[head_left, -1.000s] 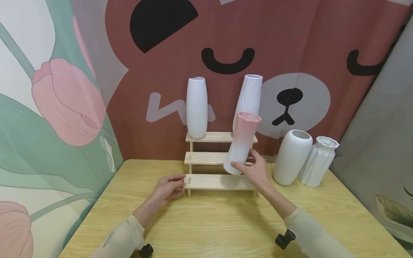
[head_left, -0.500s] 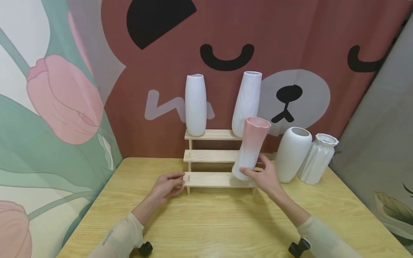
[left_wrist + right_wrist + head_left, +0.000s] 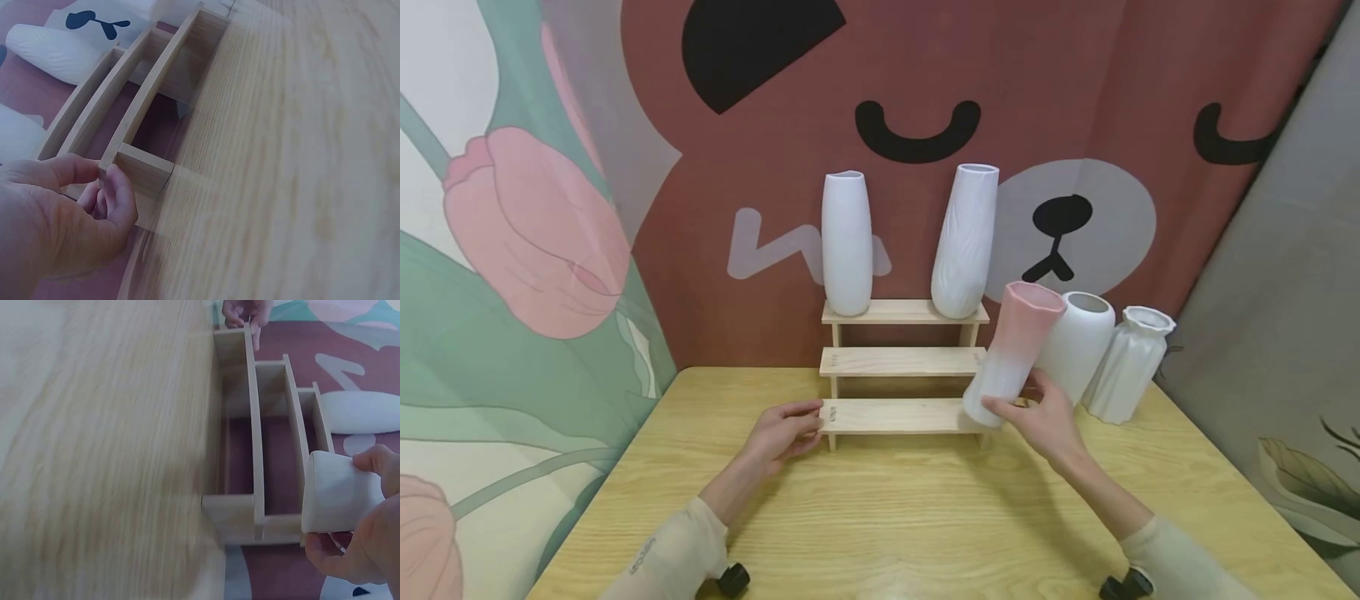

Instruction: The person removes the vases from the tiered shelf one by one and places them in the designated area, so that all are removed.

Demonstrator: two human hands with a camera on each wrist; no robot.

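My right hand (image 3: 1051,427) grips the lower part of a pink-and-white vase (image 3: 1017,350), pink at its wavy rim and white below. The vase leans to the right, in front of the right end of the lowest shelf; whether its base touches the shelf I cannot tell. In the right wrist view its white base (image 3: 344,494) shows between thumb and fingers. At the other end, my left hand (image 3: 786,435) pinches the left corner of the lowest step of a three-tier wooden stand (image 3: 902,415). The left wrist view shows thumb and fingers on that corner (image 3: 109,164).
On the top step stand a smooth white vase (image 3: 847,246) at left and a ridged white vase (image 3: 966,246) at right. A rounded white vase (image 3: 1078,346) and a pleated white vase (image 3: 1131,362) stand on the wooden table (image 3: 880,517), right of the stand. A printed curtain (image 3: 760,150) hangs behind.
My right hand has carried the pink-and-white vase rightward and slightly down, from before the middle step to the lowest step's right end. The left hand keeps its hold on the stand.
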